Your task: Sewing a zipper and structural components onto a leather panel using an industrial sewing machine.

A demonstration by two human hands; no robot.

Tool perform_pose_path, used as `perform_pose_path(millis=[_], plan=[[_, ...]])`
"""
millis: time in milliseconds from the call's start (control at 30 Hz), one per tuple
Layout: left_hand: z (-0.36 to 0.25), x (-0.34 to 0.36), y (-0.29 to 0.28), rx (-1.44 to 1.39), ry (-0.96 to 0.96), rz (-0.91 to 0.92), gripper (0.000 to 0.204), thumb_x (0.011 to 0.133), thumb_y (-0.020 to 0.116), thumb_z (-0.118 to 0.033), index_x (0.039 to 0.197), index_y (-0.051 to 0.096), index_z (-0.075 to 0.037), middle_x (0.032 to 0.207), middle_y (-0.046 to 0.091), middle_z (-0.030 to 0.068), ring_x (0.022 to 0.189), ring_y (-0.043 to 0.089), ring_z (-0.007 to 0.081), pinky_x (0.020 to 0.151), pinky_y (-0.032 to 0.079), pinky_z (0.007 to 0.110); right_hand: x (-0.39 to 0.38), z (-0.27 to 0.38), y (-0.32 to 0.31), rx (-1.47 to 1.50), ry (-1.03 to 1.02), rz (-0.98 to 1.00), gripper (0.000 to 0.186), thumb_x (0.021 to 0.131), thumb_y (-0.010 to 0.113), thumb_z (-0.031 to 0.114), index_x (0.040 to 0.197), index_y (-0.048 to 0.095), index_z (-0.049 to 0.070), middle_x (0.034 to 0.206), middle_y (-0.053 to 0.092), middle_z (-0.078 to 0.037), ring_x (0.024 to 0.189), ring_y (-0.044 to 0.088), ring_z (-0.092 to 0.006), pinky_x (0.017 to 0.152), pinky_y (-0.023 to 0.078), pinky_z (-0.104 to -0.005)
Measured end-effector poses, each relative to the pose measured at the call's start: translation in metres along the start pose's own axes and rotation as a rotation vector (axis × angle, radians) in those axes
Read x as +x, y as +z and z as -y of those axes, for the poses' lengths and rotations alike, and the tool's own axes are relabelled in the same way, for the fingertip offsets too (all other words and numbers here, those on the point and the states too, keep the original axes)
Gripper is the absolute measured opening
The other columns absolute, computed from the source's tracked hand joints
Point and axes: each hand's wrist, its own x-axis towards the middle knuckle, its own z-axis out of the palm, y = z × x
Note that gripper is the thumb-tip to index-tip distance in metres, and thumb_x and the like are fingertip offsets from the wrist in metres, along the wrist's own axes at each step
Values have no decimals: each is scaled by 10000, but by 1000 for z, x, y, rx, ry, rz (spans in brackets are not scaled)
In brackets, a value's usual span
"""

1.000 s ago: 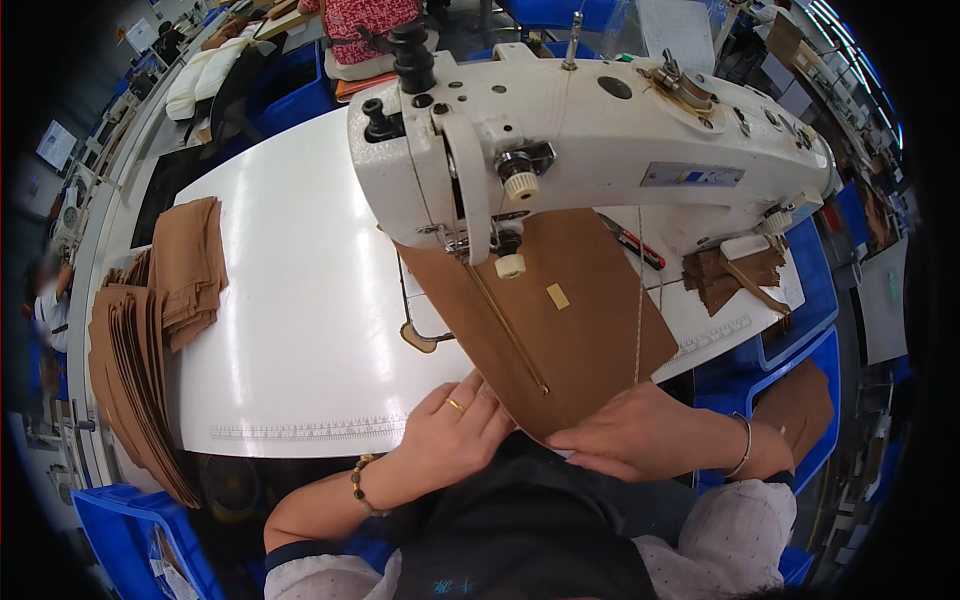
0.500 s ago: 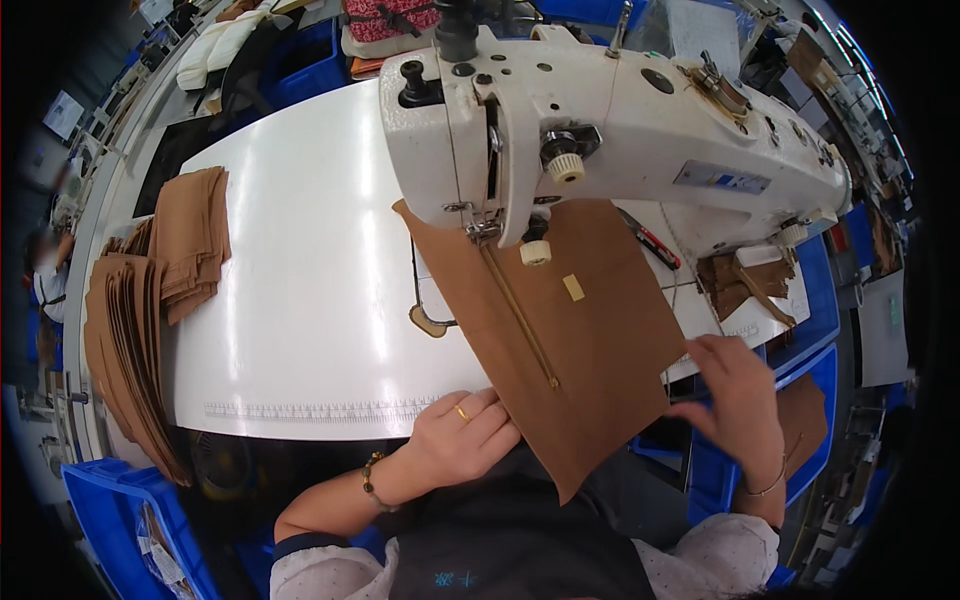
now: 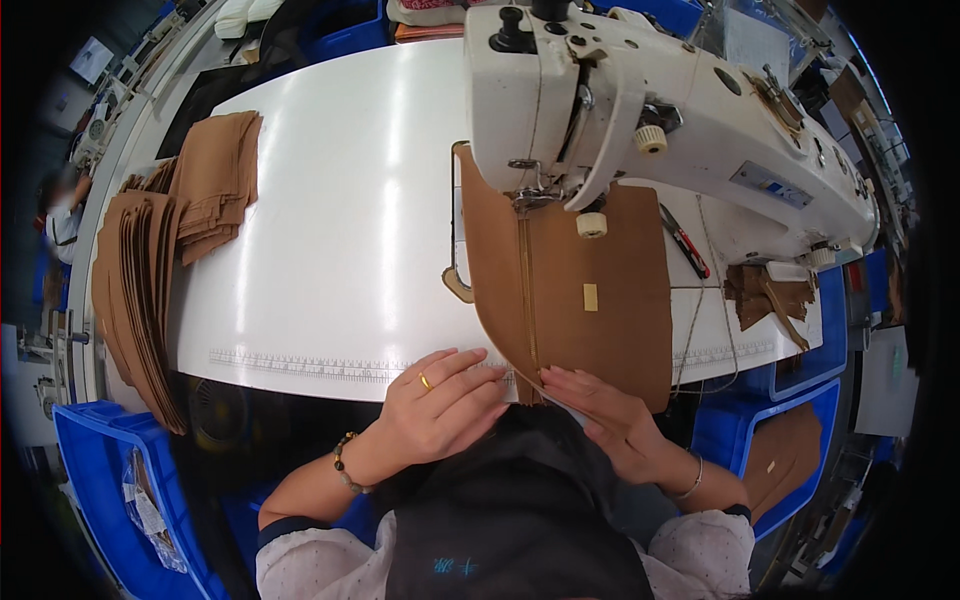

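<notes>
A brown leather-like panel (image 3: 625,345) lies under the needle area of the white sewing machine (image 3: 520,110). It bears a long narrow strip or zipper line (image 3: 530,290) and a small pale yellow tab (image 3: 590,297). My right hand (image 3: 620,425) grips the panel's near edge, fingers pressed together on top; the edge curls up there and a pale underside shows. Just left of that edge is my left hand (image 3: 440,405), its fingers loosely bent and partly apart, with no held thing visible. Its thumb is hidden.
Stacked brown pieces (image 3: 140,290) hang over the table's left edge. A red-and-black cutter (image 3: 685,242) and brown scraps (image 3: 765,297) lie right of the panel. Blue bins (image 3: 110,415) stand below the table on both sides. A printed ruler (image 3: 300,363) runs along the near edge.
The panel has turned so its strip runs nearly straight toward me. My right hand has moved left from the panel's right corner to its near edge. The whole view has shifted.
</notes>
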Motion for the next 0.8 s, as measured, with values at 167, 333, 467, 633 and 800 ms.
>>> perform_pose_path(millis=[167,333,467,633,800], plan=[[-1,3,5,-53,33,-7,281,755,852,-125,1005,743,-57,1034,754,80,973,731,266,856,607,402,6,6,2,-4,-11,8,606,897,447,-28,1497,527,-2,1591,485,-175,1522,397,-325,1262,235,-475],[0,7,10,-28,62,64,272,772,828,-121,1025,745,-63,1012,752,61,978,724,232,840,598,357,4,4,2,-19,-11,6,606,896,445,-22,1495,531,3,1588,488,-173,1521,399,-325,1261,238,-479],[-3,5,13,-35,56,44,253,748,829,-97,988,755,-64,970,754,64,925,731,220,794,600,327,4,3,1,-31,-10,9,597,905,441,-18,1495,530,6,1589,487,-173,1518,403,-326,1259,241,-486],[-1,4,10,10,84,39,308,737,741,-133,1037,756,-67,998,739,47,958,720,202,819,591,326,8,8,3,-54,-8,22,533,965,500,60,1495,526,2,1594,479,-172,1516,404,-327,1258,242,-488],[-10,5,2,21,27,127,353,704,721,-130,1040,753,-27,1116,713,118,1070,693,247,858,582,327,-2,3,-6,-225,-76,108,663,1052,504,524,1489,534,26,1573,486,-187,1498,412,-371,1241,275,-487]])
